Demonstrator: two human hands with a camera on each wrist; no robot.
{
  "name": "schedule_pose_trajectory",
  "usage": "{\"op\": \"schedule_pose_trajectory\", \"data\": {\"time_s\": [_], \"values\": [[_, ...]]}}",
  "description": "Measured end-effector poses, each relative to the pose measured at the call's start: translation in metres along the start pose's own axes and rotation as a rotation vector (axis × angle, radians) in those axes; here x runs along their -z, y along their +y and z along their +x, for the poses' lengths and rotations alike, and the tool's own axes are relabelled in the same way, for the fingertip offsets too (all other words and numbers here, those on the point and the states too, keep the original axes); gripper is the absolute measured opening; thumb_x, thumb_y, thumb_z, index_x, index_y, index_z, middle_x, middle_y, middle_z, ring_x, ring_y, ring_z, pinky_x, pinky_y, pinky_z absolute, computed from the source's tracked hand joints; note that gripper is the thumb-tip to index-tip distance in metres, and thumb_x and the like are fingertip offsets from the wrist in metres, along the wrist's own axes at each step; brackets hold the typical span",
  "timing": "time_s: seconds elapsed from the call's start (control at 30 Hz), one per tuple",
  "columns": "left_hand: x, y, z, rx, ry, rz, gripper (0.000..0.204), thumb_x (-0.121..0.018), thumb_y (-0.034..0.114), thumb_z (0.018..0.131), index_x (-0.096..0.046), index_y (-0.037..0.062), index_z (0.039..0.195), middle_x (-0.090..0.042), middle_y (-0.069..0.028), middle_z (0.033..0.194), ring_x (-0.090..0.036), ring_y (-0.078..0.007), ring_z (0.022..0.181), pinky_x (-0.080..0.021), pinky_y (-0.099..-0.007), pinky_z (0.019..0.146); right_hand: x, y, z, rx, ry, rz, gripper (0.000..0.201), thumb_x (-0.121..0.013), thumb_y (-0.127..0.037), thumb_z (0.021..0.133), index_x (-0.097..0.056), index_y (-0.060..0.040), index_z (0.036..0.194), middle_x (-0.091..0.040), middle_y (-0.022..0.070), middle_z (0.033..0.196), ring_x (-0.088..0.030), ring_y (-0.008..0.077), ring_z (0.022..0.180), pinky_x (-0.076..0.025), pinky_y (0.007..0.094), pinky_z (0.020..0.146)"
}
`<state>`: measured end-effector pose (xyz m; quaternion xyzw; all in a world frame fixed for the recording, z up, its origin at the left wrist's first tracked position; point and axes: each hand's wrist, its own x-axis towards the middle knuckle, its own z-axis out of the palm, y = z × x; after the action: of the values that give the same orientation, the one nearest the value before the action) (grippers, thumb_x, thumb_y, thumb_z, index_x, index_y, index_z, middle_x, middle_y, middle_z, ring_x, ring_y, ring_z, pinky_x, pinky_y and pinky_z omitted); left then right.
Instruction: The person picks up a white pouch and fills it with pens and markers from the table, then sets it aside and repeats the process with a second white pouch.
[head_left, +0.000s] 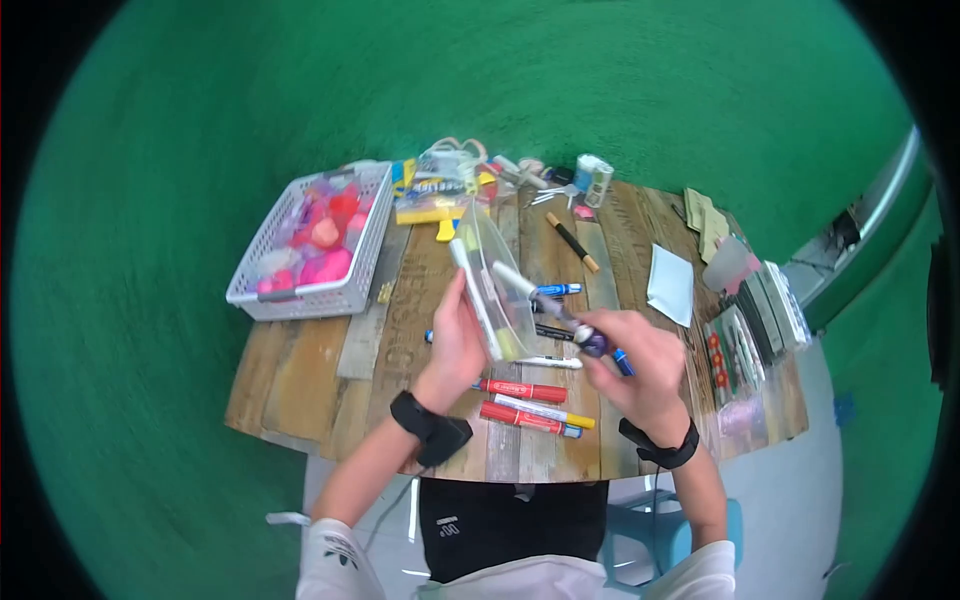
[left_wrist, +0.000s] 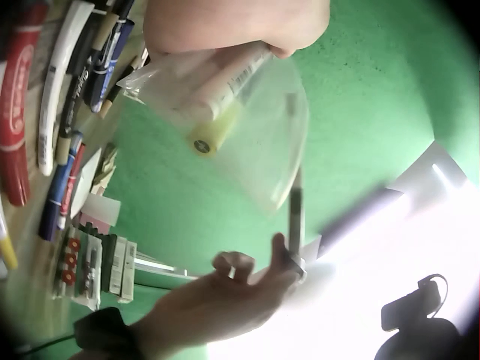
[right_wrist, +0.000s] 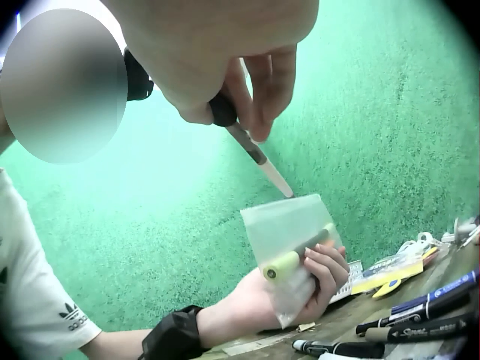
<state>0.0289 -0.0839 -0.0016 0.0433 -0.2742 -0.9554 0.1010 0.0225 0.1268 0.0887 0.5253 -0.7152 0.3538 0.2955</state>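
My left hand [head_left: 455, 345] grips a clear plastic bag [right_wrist: 274, 225] above the table, its mouth turned up. Inside the bag lie a yellow-green marker [right_wrist: 281, 268] and a whitish pen [head_left: 473, 295], partly covered by my fingers in the right wrist view. Between the thumb and fingers of my right hand [head_left: 640, 365] is a pen with a dark end [right_wrist: 260, 154]. Its pale end points down at the bag's mouth, overlapping the bag in the head view. Below both hands, red markers [head_left: 525, 391], a white-and-yellow marker [head_left: 545, 411] and a blue marker [head_left: 560, 289] lie on the wooden table [head_left: 330, 375].
A white basket [head_left: 345, 300] of pink items stands at the left. Bagged supplies [head_left: 440, 190] and a blue-white container [head_left: 592, 178] sit at the back. A brown-black marker [head_left: 572, 243], a white packet [head_left: 670, 285] and stacked boxes [head_left: 770, 310] are to the right.
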Motion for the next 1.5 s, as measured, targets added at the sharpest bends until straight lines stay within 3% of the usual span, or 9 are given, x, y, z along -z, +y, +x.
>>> {"op": "schedule_pose_trajectory", "data": {"time_s": [0.17, 0.23, 0.43, 0.57, 0.6, 0.77, 1.0, 1.27, 1.5], "values": [[-0.03, -0.009, -0.052, 0.026, -0.118, 0.033, 0.039, -0.036, 0.039, 0.104, -0.054, 0.0087, 0.121, -0.065, -0.0069, 0.105, -0.062, -0.0187, 0.099, -0.049, -0.0381, 0.09, 0.004, -0.018, -0.036, 0.017, 0.059, 0.024, 0.044, -0.077, -0.004, 0.064, -0.066, -0.0022, 0.106, -0.068, 0.0089, 0.094, -0.064, 0.0189, 0.065, -0.05, 0.0285, 0.055], [-0.032, -0.017, -0.078, 0.056, -0.18, 0.037, 0.04, -0.035, 0.038, 0.104, -0.053, 0.0074, 0.122, -0.064, -0.0085, 0.109, -0.061, -0.0199, 0.104, -0.047, -0.0389, 0.095, 0.006, -0.034, -0.052, -0.13, 0.073, 0.147, 0.047, -0.077, -0.003, 0.064, -0.067, -0.0039, 0.11, -0.067, 0.0081, 0.09, -0.064, 0.0196, 0.064, -0.05, 0.0288, 0.055], [-0.02, -0.066, -0.15, -0.118, 0.019, 0.015, 0.046, -0.032, 0.04, 0.105, -0.045, 0.0073, 0.134, -0.057, -0.0077, 0.125, -0.054, -0.0209, 0.116, -0.041, -0.0386, 0.103, -0.002, -0.073, -0.106, -0.347, 0.122, 0.298, 0.049, -0.069, 0.003, 0.071, -0.065, -0.0043, 0.119, -0.062, 0.0125, 0.1, -0.063, 0.0247, 0.073, -0.052, 0.0309, 0.061], [-0.006, -0.086, -0.172, -0.135, 0.16, 0.005, 0.048, -0.033, 0.041, 0.105, -0.04, 0.0098, 0.14, -0.052, -0.0072, 0.133, -0.05, -0.0215, 0.122, -0.037, -0.0402, 0.107, -0.002, -0.078, -0.131, -0.367, -0.066, 0.481, 0.042, -0.069, -0.008, 0.079, -0.064, -0.0039, 0.12, -0.056, 0.0166, 0.115, -0.064, 0.028, 0.086, -0.051, 0.0337, 0.073], [0.0, -0.088, -0.174, -0.135, 0.133, 0.067, 0.055, -0.032, 0.044, 0.104, -0.027, 0.0112, 0.148, -0.039, -0.0058, 0.146, -0.039, -0.0211, 0.133, -0.031, -0.0401, 0.111, 0.003, -0.078, -0.132, -0.341, -0.132, 0.441, 0.046, -0.072, -0.011, 0.077, -0.062, -0.0052, 0.122, -0.055, 0.0146, 0.117, -0.063, 0.0278, 0.086, -0.052, 0.0353, 0.073], [0.001, -0.1, -0.184, -0.175, 0.158, 0.104, 0.054, -0.033, 0.042, 0.104, -0.026, 0.011, 0.148, -0.037, -0.0066, 0.146, -0.038, -0.0215, 0.134, -0.03, -0.0406, 0.112, 0.011, -0.078, -0.145, -0.345, -0.246, 0.289, 0.056, -0.079, -0.021, 0.07, -0.06, -0.006, 0.12, -0.052, 0.011, 0.123, -0.064, 0.0255, 0.079, -0.052, 0.0362, 0.067], [-0.001, -0.112, -0.189, -0.173, 0.169, 0.163, 0.051, -0.033, 0.038, 0.105, -0.026, 0.0095, 0.147, -0.037, -0.0084, 0.146, -0.038, -0.0215, 0.134, -0.03, -0.0394, 0.112, 0.012, -0.081, -0.162, -0.251, -0.117, 0.223, 0.052, -0.076, -0.018, 0.072, -0.061, -0.0048, 0.12, -0.064, 0.0084, 0.109, -0.066, 0.0283, 0.084, -0.054, 0.0353, 0.07], [-0.015, -0.107, -0.197, -0.178, 0.176, 0.198, 0.051, -0.035, 0.037, 0.105, -0.027, 0.0072, 0.146, -0.037, -0.0091, 0.146, -0.038, -0.0218, 0.134, -0.029, -0.0396, 0.112, 0.016, -0.078, -0.172, -0.304, -0.146, 0.244, 0.053, -0.075, -0.013, 0.072, -0.058, -0.0078, 0.122, -0.064, 0.0041, 0.111, -0.066, 0.0284, 0.081, -0.054, 0.0369, 0.065], [-0.008, -0.103, -0.2, -0.136, 0.176, 0.152, 0.045, -0.036, 0.037, 0.105, -0.038, 0.0092, 0.14, -0.051, -0.0075, 0.13, -0.053, -0.0198, 0.116, -0.044, -0.0374, 0.099, 0.014, -0.075, -0.166, -0.276, -0.167, 0.434, 0.025, -0.072, -0.008, 0.075, -0.062, -0.0042, 0.097, -0.062, 0.005, 0.11, -0.065, 0.0274, 0.078, -0.053, 0.0359, 0.063]]}}
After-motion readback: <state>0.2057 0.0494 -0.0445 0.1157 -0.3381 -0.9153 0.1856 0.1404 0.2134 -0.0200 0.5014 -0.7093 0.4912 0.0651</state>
